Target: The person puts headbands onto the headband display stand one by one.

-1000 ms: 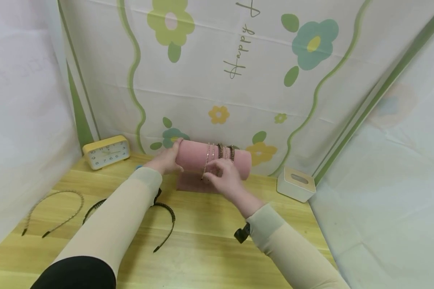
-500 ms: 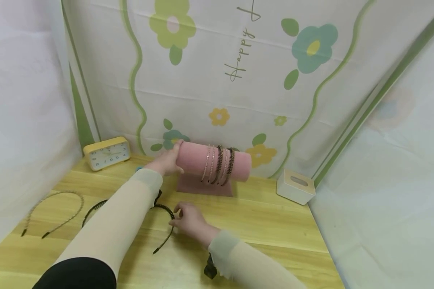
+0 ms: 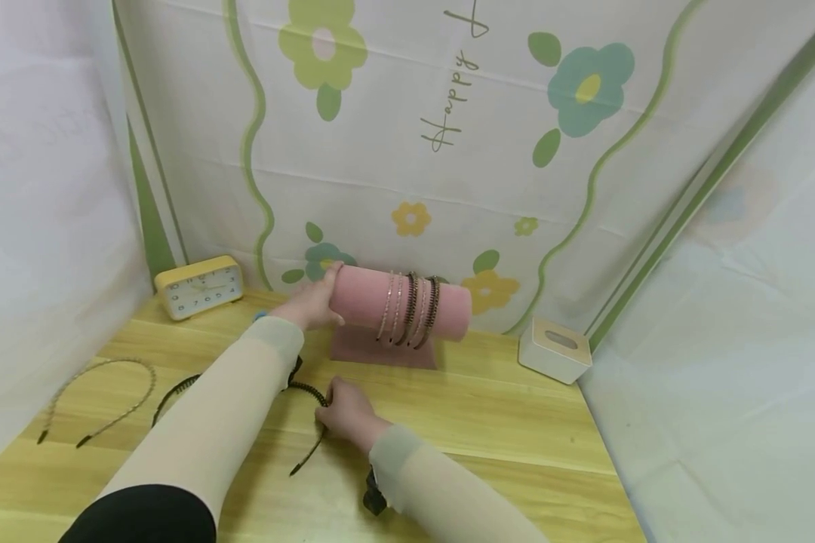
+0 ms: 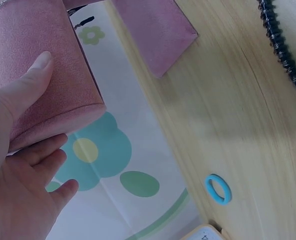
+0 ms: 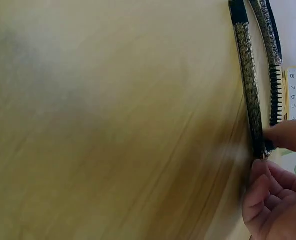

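My left hand [image 3: 309, 303] grips the left end of a pink velvet headband stand [image 3: 360, 292], a roll on a base. In the left wrist view its thumb lies on the roll's side, with other fingers by the end face. Several light and dark headbands [image 3: 411, 309] hang around the roll. Lower down, my right hand [image 3: 349, 413] pinches the right side of a dark beaded headband [image 3: 307, 388] lying on the table. The left forearm hides part of that headband. In the right wrist view, the thumb and finger meet on the band [image 5: 249, 75] near the lower end of its visible length.
A light braided headband [image 3: 127, 360] lies at left. Another dark headband [image 3: 175, 389] is partly under the left forearm. A yellow alarm clock [image 3: 200, 288] stands back left, a white tissue box [image 3: 555, 351] back right. A blue ring [image 4: 209, 187] lies near the clock.
My right hand has left the headbands on the roll, moved down and left to the dark headband on the table, and closed its fingers on it. The left hand stays on the stand.
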A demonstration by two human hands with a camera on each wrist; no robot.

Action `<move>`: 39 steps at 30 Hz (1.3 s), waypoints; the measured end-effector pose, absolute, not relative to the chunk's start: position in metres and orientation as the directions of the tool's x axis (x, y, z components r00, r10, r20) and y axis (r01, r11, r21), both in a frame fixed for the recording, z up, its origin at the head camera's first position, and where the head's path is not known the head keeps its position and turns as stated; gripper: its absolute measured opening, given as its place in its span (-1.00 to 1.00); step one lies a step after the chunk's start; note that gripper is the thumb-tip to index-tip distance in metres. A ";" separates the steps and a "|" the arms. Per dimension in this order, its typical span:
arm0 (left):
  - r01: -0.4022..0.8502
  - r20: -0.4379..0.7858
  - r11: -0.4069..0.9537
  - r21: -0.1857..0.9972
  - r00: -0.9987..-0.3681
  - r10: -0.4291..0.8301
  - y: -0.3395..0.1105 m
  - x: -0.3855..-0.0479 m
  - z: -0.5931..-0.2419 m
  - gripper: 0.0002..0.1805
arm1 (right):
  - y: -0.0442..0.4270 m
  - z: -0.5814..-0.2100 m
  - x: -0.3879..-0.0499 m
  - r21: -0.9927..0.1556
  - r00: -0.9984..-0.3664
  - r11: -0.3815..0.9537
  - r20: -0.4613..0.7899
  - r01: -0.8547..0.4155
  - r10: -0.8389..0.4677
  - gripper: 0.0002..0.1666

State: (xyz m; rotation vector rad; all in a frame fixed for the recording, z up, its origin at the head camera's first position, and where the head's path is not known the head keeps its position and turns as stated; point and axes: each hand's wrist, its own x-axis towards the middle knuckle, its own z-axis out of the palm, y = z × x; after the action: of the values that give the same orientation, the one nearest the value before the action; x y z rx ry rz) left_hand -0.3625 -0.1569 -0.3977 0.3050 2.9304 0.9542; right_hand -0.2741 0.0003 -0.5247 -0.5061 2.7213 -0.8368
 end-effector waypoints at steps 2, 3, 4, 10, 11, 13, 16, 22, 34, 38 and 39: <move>0.168 0.016 0.791 0.588 -0.980 0.196 -0.157 -0.363 -0.399 0.31 | 0.002 -0.523 -0.273 -0.586 -0.908 0.774 -0.147 -0.239 -0.392 -0.76; 0.167 0.015 0.788 0.592 -0.980 0.197 -0.157 -0.364 -0.399 0.31 | 0.003 -0.522 -0.273 -0.597 -0.906 0.769 -0.159 -0.229 -0.393 -0.78; 0.168 0.016 0.785 0.596 -0.980 0.197 -0.157 -0.364 -0.399 0.31 | 0.006 -0.520 -0.272 -0.607 -0.903 0.763 -0.166 -0.223 -0.396 -0.79; 0.170 0.023 0.780 0.602 -0.980 0.196 -0.158 -0.364 -0.399 0.31 | 0.032 -0.506 -0.271 -0.662 -0.871 0.724 -0.223 -0.194 -0.437 -0.90; 0.172 0.025 0.781 0.601 -0.980 0.197 -0.158 -0.364 -0.399 0.31 | 0.038 -0.504 -0.271 -0.664 -0.867 0.722 -0.227 -0.196 -0.444 -0.91; 0.174 0.027 0.779 0.603 -0.980 0.199 -0.159 -0.365 -0.400 0.31 | 0.049 -0.497 -0.273 -0.676 -0.861 0.709 -0.224 -0.199 -0.456 -0.92; 0.178 0.027 0.775 0.607 -0.979 0.204 -0.159 -0.366 -0.400 0.31 | 0.066 -0.488 -0.277 -0.694 -0.851 0.682 -0.195 -0.231 -0.487 -0.90; 0.177 0.018 0.767 0.617 -0.977 0.211 -0.158 -0.367 -0.400 0.33 | 0.102 -0.460 -0.280 -0.802 -0.773 0.566 -0.234 -0.189 -0.590 -0.86; 0.200 0.034 0.766 0.611 -0.973 0.227 -0.160 -0.367 -0.399 0.30 | 0.180 -0.411 -0.285 -0.941 -0.719 0.321 -0.150 -0.107 -0.679 -0.65; 0.205 0.039 0.768 0.607 -0.973 0.229 -0.159 -0.365 -0.399 0.29 | 0.203 -0.404 -0.284 -0.959 -0.729 0.266 -0.113 -0.097 -0.675 -0.61; 0.204 0.037 0.768 0.607 -0.973 0.229 -0.159 -0.365 -0.399 0.29 | 0.207 -0.402 -0.283 -0.958 -0.745 0.269 -0.107 -0.100 -0.659 -0.62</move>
State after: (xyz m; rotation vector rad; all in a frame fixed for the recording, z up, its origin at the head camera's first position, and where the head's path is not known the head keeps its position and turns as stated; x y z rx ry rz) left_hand -0.3648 -0.1586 -0.3986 0.3574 2.9173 0.9938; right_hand -0.2833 0.2068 -0.4023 -0.6824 2.0511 -1.4940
